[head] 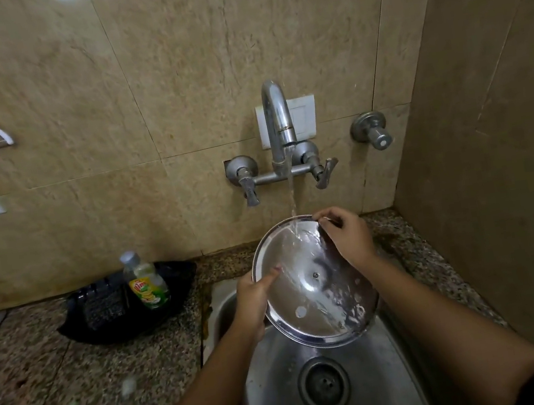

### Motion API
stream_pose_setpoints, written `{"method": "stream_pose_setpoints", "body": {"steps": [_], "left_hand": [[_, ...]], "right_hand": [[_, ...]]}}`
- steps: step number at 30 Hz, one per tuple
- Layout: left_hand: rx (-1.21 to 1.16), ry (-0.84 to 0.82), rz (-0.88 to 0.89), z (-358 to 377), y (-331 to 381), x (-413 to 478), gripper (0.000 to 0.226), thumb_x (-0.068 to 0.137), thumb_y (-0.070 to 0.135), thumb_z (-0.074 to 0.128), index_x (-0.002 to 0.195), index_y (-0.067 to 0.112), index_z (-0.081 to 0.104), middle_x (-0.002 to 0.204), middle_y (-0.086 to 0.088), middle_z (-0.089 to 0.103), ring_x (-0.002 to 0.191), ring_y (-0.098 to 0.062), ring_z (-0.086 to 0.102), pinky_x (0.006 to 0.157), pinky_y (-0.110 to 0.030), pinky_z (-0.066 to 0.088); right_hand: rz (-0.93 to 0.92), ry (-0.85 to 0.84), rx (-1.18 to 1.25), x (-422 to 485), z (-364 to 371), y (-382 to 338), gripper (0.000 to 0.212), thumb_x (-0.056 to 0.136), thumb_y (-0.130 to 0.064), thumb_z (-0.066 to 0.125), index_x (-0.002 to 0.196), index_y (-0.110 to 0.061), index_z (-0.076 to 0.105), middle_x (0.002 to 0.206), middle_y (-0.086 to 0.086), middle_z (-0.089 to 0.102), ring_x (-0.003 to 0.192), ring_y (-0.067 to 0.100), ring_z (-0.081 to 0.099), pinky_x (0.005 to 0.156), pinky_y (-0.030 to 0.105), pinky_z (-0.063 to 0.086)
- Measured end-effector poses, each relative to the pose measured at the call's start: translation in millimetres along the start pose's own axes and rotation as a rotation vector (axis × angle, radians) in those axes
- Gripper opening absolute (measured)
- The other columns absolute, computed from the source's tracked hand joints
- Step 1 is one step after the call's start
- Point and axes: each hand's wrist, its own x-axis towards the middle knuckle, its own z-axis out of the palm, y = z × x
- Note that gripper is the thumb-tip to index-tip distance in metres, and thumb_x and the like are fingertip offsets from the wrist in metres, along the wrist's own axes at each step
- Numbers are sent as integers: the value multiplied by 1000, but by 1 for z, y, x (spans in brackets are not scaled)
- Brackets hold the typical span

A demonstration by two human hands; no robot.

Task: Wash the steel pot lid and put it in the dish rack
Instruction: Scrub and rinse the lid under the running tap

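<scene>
So we hold the lid [315, 281] tilted over the sink [315, 351], left hand [255, 294] and right hand [346, 235] clamped on its rim, rinsing under the tap [276, 114]; racking remains.

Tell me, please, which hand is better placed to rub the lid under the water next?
The right hand, probably. It rests on the lid at its far rim, beside the falling stream. The left hand grips the near-left edge, holding the lid steady over the sink.
</scene>
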Motion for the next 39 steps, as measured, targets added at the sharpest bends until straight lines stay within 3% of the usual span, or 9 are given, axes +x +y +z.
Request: {"method": "stream_pose_setpoints", "body": {"steps": [8, 12, 15, 19, 22, 28, 33, 36, 39], "left_hand": [[198, -146, -38, 1, 31, 7, 21, 79, 10, 72, 99, 5, 70, 87, -13, 75, 78, -29, 71, 68, -33, 58], [287, -220, 30, 8, 42, 16, 25, 76, 7, 73, 100, 1, 71, 97, -22, 72, 84, -34, 69, 81, -42, 54], [209, -191, 59, 9, 38, 16, 22, 77, 8, 74, 97, 1, 72, 97, -24, 72, 83, -34, 68, 84, -45, 54], [106, -101, 88, 5, 30, 18, 21, 79, 10, 73, 98, 2, 71, 99, -24, 72, 84, -35, 68, 80, -43, 55], [-10, -75, 94, -1, 23, 15, 18, 81, 11, 71, 99, 5, 72, 97, -19, 73, 83, -32, 70, 78, -40, 57], [21, -158, -18, -4, 21, 12, 21, 82, 4, 68, 102, 0, 69, 90, -17, 74, 74, -30, 71, 66, -35, 60], [190, -236, -22, 5, 30, 17, 28, 77, 15, 76, 101, 2, 72, 101, -22, 73, 91, -38, 70, 86, -47, 56], [151, -198, 41, 9, 30, 16, 19, 82, 14, 72, 97, 3, 72, 94, -18, 73, 79, -29, 70, 74, -36, 58], [107, -131, 49, 5, 21, 16, 28, 80, 21, 74, 101, 2, 71, 97, -20, 73, 87, -36, 69, 82, -45, 56]], "right_hand": [[-75, -324, 100, 7, 6, -23, 24, 86, -19, 62, 75, -37, 72, 89, -10, 73, 93, 18, 67, 92, 47, 50], [-149, -470, 148, 4, 5, -32, 20, 88, -8, 60, 83, -23, 73, 91, 6, 73, 93, 30, 66, 87, 42, 51], [-93, -407, 223, 4, -1, -28, 20, 88, -5, 60, 88, -22, 70, 91, 4, 71, 87, 18, 66, 85, 32, 52], [121, -91, 212, 5, -13, -16, 12, 92, -15, 57, 91, -17, 69, 89, 5, 69, 85, 19, 64, 83, 35, 51], [168, -10, 149, 3, -20, -1, 31, 94, -30, 53, 84, -7, 70, 81, 14, 69, 76, 25, 62, 72, 37, 48], [97, -99, 88, -2, -18, -4, 24, 96, -21, 49, 101, -11, 70, 94, 4, 68, 88, 20, 61, 76, 32, 46], [12, -365, 12, -1, -12, -22, 19, 93, -27, 55, 83, -22, 71, 82, 3, 71, 82, 23, 65, 78, 39, 50], [16, -338, 61, 0, -12, -23, 19, 93, -23, 57, 91, -13, 73, 88, 5, 72, 86, 19, 65, 80, 35, 50], [91, -235, 30, 0, -18, -12, 22, 94, -21, 53, 102, -10, 71, 96, 4, 70, 91, 18, 62, 83, 33, 47]]}}
